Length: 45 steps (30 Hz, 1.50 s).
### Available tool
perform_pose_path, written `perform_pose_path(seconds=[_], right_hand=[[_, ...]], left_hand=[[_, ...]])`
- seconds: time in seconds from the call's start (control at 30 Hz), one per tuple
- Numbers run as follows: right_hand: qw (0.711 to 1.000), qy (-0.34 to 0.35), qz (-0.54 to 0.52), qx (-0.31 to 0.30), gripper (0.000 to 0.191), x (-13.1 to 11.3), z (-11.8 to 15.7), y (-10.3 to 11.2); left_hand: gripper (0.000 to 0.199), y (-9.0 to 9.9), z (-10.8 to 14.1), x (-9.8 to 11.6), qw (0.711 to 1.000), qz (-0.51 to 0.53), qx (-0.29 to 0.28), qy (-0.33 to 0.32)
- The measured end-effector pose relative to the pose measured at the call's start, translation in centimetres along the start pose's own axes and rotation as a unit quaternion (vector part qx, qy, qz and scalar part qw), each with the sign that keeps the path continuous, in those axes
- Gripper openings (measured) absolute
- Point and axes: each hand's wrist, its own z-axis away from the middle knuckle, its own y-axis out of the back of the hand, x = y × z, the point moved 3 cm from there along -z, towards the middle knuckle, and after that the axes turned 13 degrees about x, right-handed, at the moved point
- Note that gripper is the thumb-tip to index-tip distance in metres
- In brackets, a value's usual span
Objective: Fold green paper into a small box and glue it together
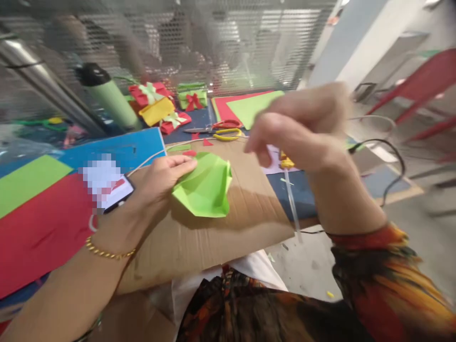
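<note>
My left hand [167, 173] pinches a sheet of bright green paper [206, 187] at its upper left edge, thumb on top. The paper is creased and partly folded, with a raised fold along its right side, and is held over a piece of brown cardboard [245, 209]. Raised to the right of the paper, apart from it, is my right hand [299, 128]. Its fingers are bent and smeared by motion, so whether they hold anything is unclear. Scissors with red and yellow handles [228, 130] lie just behind the cardboard.
Small wrapped paper boxes with bows [156, 107] stand at the back beside a green bottle [112, 97]. Red and green sheets [252, 109] lie behind the scissors. To the left are a phone [121, 192], a blue board [117, 145] and a large red sheet [46, 232]. A glue gun stick-like clear rod [292, 199] lies right.
</note>
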Motion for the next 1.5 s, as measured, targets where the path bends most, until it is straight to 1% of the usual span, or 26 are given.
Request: perform_pose_path(seconds=[0.03,0.13,0.2,0.23,0.27,0.33,0.43,0.47,0.53,0.57,0.63,0.67,0.7,0.77,0.8,0.83,0.87,0.9,0.93,0.97,1.03,1.23,1.33,1.4,1.47,1.5], right_hand=[[1.000,0.003,0.019,0.012,0.049,0.2,-1.0,-0.6],[0.997,0.042,0.057,0.041,0.053,2.1,-4.4,-2.7],[0.994,0.085,0.051,0.036,0.051,2.8,-6.3,-4.1],[0.992,0.112,0.042,0.031,0.050,2.7,-7.0,-4.6],[0.991,0.123,0.040,0.028,0.047,2.2,-7.6,-5.0],[0.989,0.134,0.065,0.017,0.045,0.5,-8.4,-5.4],[0.980,0.116,0.163,0.011,0.043,-2.9,-8.9,-5.1],[0.975,0.120,0.186,0.022,0.043,-3.8,-8.9,-4.7],[0.957,0.130,0.257,-0.025,0.041,-4.8,-8.3,-4.1],[0.942,0.129,0.305,-0.046,0.043,-4.8,-7.7,-3.6],[0.905,0.113,0.403,-0.071,0.050,-3.7,-6.1,-2.2],[0.883,0.087,0.451,-0.094,0.053,-2.7,-5.0,-1.4],[0.865,0.061,0.486,-0.104,0.051,-1.6,-3.8,-0.4],[0.825,-0.006,0.559,-0.082,0.041,0.8,-1.5,1.9],[0.791,-0.051,0.605,-0.070,0.038,2.0,-0.3,3.1],[0.747,-0.104,0.655,-0.056,0.038,3.2,0.8,4.3],[0.697,-0.173,0.693,-0.063,0.037,4.4,1.9,5.5],[0.657,-0.225,0.716,-0.076,0.037,5.5,2.8,6.4],[0.631,-0.268,0.722,-0.088,0.039,6.4,3.5,7.0],[0.617,-0.296,0.722,-0.100,0.042,7.1,4.1,7.5],[0.612,-0.319,0.716,-0.110,0.044,8.1,4.6,7.9],[0.618,-0.291,0.721,-0.117,0.039,8.9,3.9,8.1],[0.636,-0.275,0.714,-0.097,0.034,9.3,3.7,9.0],[0.658,-0.258,0.703,-0.083,0.031,9.4,3.6,9.6],[0.674,-0.241,0.693,-0.081,0.028,9.1,3.6,9.7],[0.678,-0.235,0.692,-0.082,0.026,8.7,3.5,9.5]], left_hand=[[0.024,0.1,-0.1,0.2,1.000,0.011,0.009,-0.006],[0.018,0.4,-0.3,0.6,0.999,0.040,0.026,-0.020],[0.017,0.4,-0.4,0.7,0.999,0.038,0.016,-0.027],[0.018,0.4,-0.4,0.7,0.999,0.033,0.009,-0.032],[0.019,0.5,-0.5,0.6,0.999,0.028,0.001,-0.035],[0.020,0.6,-0.8,0.3,0.999,0.023,-0.002,-0.041],[0.018,0.9,-1.3,0.0,0.998,0.034,0.023,-0.048],[0.016,0.9,-1.4,-0.1,0.998,0.041,0.029,-0.047],[0.014,0.8,-1.4,-0.1,0.997,0.052,0.031,-0.038],[0.012,0.8,-1.3,0.0,0.998,0.054,0.031,-0.032],[0.011,0.7,-1.1,0.2,0.997,0.057,0.035,-0.026],[0.012,0.7,-0.9,0.3,0.997,0.058,0.038,-0.027],[0.013,0.6,-0.9,0.4,0.997,0.060,0.040,-0.028],[0.014,0.5,-0.8,0.5,0.997,0.060,0.037,-0.032],[0.014,0.5,-0.8,0.6,0.997,0.059,0.035,-0.034],[0.014,0.4,-0.8,0.6,0.997,0.057,0.033,-0.035],[0.016,0.4,-0.7,0.6,0.997,0.055,0.030,-0.037],[0.018,0.3,-0.7,0.7,0.997,0.056,0.028,-0.038],[0.020,0.3,-0.7,0.7,0.997,0.057,0.024,-0.039],[0.023,0.2,-0.6,0.8,0.997,0.058,0.021,-0.038],[0.027,0.2,-0.5,0.8,0.998,0.059,0.017,-0.035],[0.028,0.2,-0.5,0.7,0.997,0.065,0.010,-0.027],[0.026,0.2,-0.7,0.5,0.997,0.065,0.004,-0.040],[0.023,0.2,-0.8,0.3,0.997,0.066,-0.006,-0.046],[0.021,0.1,-0.9,0.2,0.996,0.068,-0.016,-0.047],[0.021,0.1,-1.0,0.1,0.996,0.071,-0.018,-0.044]])
